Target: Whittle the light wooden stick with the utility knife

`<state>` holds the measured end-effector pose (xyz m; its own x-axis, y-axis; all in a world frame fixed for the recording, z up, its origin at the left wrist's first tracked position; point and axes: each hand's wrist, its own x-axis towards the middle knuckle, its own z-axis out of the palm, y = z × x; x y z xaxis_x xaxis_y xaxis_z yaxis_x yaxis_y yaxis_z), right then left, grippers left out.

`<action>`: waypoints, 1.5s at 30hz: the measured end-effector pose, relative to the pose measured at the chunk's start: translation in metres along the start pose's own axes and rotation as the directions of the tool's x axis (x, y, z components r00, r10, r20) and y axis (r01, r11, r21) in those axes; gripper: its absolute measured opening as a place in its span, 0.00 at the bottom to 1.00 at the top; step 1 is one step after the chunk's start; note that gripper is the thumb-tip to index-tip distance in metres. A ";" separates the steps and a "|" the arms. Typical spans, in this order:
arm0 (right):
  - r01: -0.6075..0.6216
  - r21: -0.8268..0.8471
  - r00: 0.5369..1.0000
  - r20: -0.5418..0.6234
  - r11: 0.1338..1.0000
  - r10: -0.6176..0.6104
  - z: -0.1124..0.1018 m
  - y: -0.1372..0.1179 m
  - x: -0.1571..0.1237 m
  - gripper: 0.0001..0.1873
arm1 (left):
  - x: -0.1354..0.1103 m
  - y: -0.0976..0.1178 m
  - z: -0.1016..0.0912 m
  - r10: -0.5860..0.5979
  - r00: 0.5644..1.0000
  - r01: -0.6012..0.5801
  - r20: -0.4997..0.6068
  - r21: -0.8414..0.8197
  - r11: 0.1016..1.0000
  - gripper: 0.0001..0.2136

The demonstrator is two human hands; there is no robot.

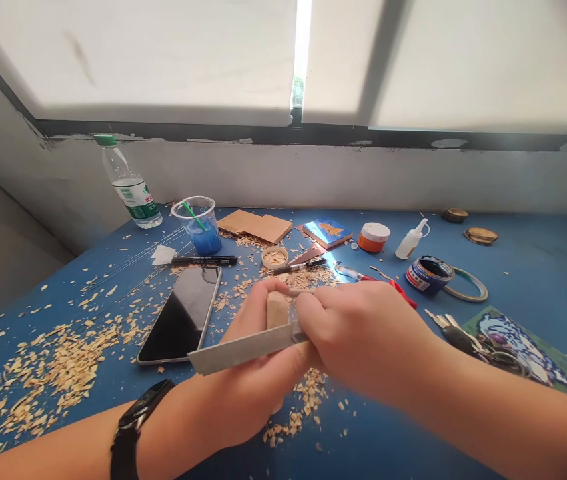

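My left hand [243,393], with a black band on the wrist, is closed around a small piece of pale wood [277,311]. Part of the wood shows above the fingers; the rest is hidden by the hand. In the closed fingers of my right hand [358,320] is a carving knife [243,350]. Its flat grey blade points left and lies across the front of the wood, over my left hand. The grip hides most of the handle. Both hands meet above the blue table [373,433], with wood shavings [308,400] under them.
A phone [180,317] lies left of my hands, near more shavings [63,373]. Behind stand a water bottle [130,183], a cup of blue liquid [200,230], an orange jar [374,238] and a glue bottle [410,241]. To the right are an open tin [428,277] and keys [463,340].
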<state>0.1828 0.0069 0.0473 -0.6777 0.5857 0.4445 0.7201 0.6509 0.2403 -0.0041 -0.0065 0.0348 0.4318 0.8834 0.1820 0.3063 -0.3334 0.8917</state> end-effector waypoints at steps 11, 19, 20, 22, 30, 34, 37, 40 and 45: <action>-0.141 -0.122 0.988 -0.086 0.982 0.131 0.002 -0.014 -0.003 0.10 | -0.006 -0.008 0.012 -0.235 0.962 0.215 -0.138 -0.146 0.966 0.20; -0.153 -0.175 0.987 -0.072 0.973 0.142 0.003 -0.019 -0.007 0.09 | -0.003 -0.007 0.012 -0.271 0.956 0.241 -0.115 -0.221 0.945 0.25; -0.161 -0.176 0.987 -0.059 0.971 0.153 0.003 -0.019 -0.007 0.09 | -0.002 -0.006 0.012 -0.275 0.955 0.246 -0.112 -0.224 0.943 0.25; -0.182 -0.171 0.983 -0.018 0.968 0.182 0.002 -0.021 -0.007 0.10 | -0.002 -0.006 0.011 -0.291 0.951 0.262 -0.107 -0.227 0.938 0.26; -0.207 -0.193 0.974 0.053 0.959 0.221 0.001 -0.020 -0.005 0.09 | 0.000 -0.008 0.009 -0.350 0.936 0.330 -0.030 -0.266 0.906 0.26; -0.092 -0.122 0.995 0.018 0.988 0.095 -0.001 -0.011 -0.002 0.09 | 0.001 -0.007 -0.002 -0.224 0.965 0.246 0.138 -0.169 0.955 0.10; -0.009 -0.087 1.000 -0.015 0.996 0.008 -0.002 -0.005 0.000 0.10 | 0.001 -0.003 -0.011 -0.076 0.983 0.088 0.165 -0.063 0.994 0.03; 0.024 -0.085 0.997 -0.069 0.996 -0.030 -0.001 -0.002 0.001 0.09 | 0.001 -0.002 -0.013 0.009 0.993 -0.009 0.122 -0.002 1.000 0.02; -0.072 -0.165 0.991 -0.128 0.984 0.051 0.008 -0.005 0.000 0.08 | 0.003 0.001 -0.001 -0.110 0.993 0.110 0.033 0.018 0.994 0.05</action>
<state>0.1777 0.0079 0.0389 -0.6158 0.5516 0.5626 0.7815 0.5185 0.3470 -0.0035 -0.0040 0.0371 0.4227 0.9036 0.0690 0.3669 -0.2402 0.8987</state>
